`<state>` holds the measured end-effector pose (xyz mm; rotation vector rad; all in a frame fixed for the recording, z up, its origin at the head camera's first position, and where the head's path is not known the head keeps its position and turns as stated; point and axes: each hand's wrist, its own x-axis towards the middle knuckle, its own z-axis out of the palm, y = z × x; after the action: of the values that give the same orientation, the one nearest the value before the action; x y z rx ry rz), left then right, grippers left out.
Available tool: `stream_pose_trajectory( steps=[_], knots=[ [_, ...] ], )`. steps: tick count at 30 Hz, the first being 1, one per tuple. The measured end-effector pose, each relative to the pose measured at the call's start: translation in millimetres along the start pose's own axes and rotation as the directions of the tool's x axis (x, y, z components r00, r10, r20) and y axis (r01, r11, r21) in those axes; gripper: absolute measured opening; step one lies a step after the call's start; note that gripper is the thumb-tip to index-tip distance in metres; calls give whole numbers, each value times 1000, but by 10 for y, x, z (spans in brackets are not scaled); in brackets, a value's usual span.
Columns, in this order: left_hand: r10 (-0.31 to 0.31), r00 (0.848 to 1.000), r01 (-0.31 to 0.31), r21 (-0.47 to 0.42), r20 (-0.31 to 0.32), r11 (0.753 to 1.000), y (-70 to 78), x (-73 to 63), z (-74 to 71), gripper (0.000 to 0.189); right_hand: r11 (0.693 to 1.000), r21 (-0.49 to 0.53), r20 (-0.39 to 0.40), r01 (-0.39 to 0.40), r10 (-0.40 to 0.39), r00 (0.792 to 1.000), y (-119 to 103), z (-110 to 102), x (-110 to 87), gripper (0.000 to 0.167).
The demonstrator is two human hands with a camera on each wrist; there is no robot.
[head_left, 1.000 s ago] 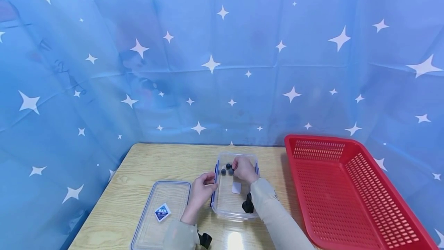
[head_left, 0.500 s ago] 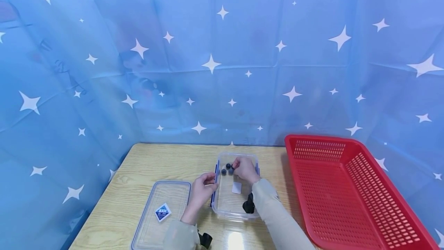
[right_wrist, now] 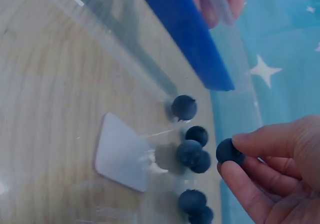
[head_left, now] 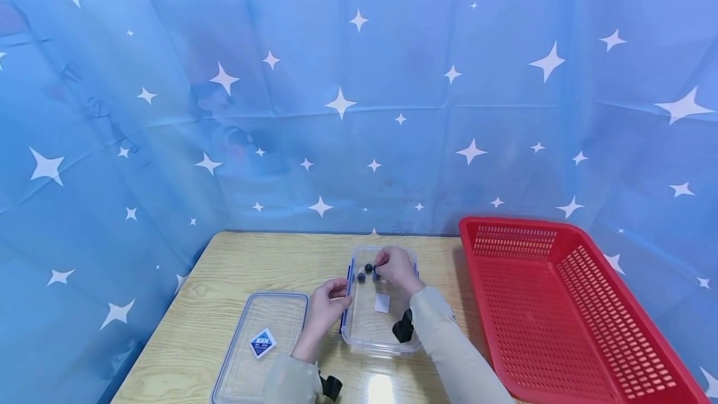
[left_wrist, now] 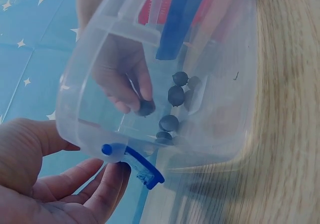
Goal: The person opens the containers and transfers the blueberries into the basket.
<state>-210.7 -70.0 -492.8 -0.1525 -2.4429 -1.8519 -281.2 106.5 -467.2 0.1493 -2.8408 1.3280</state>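
Note:
A clear plastic container (head_left: 364, 329) with blue latches stands on the table. Several blueberries (right_wrist: 185, 107) lie in its far part beside a pale, flat square piece (head_left: 382, 303). My right hand (head_left: 396, 269) is inside the container, pinching a blueberry (right_wrist: 229, 151) between thumb and fingertips, above the others. At the container's left side, my left hand (head_left: 327, 304) holds its edge by a blue latch (left_wrist: 142, 169), thumb and bent fingers about it. The left thumb tip is partly hidden behind the wall in the left wrist view.
A clear lid (head_left: 278, 320) with a blue rim and a blue-white label lies left of the container. On the right stands a large red plastic basket (head_left: 527, 317). A blue star-patterned curtain (head_left: 359, 136) hangs behind the wooden table (head_left: 224, 267).
My right hand has shifted very slightly within the far part of the container, still pinching. The left hand stays in its place.

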Motion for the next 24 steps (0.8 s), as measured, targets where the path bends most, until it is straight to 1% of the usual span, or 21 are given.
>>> stream_pose_trajectory(
  steps=[5, 7, 10, 12, 15, 24],
  knots=[
    [0, 1000, 0, -3, -1, 1000, 8, 4, 3, 34, 999, -20, -52, 32, -33, 998, -87, -72, -1, 12],
    [4, 1000, -4, -1, -3, 1000, 8, 6, 4, 34, 999, -6, -62, 40, -41, 997, -115, -108, 2, 12],
    [5, 1000, -5, 0, -4, 1000, 9, 5, 4, 34, 998, 43, -71, 46, -43, 997, -164, -165, 6, 11],
    [5, 1000, -5, 4, -4, 1000, 2, 3, 5, 34, 996, 71, -76, 48, -42, 996, -193, -205, 9, 12],
    [2, 1000, -2, 1, -4, 1000, -9, -1, 6, 34, 995, 85, -80, 56, -49, 996, -236, -275, 12, 11],
    [5, 1000, -5, -12, 3, 1000, -24, -4, 8, 35, 995, 69, -70, 71, -66, 995, -395, -576, 11, 11]
  ],
)
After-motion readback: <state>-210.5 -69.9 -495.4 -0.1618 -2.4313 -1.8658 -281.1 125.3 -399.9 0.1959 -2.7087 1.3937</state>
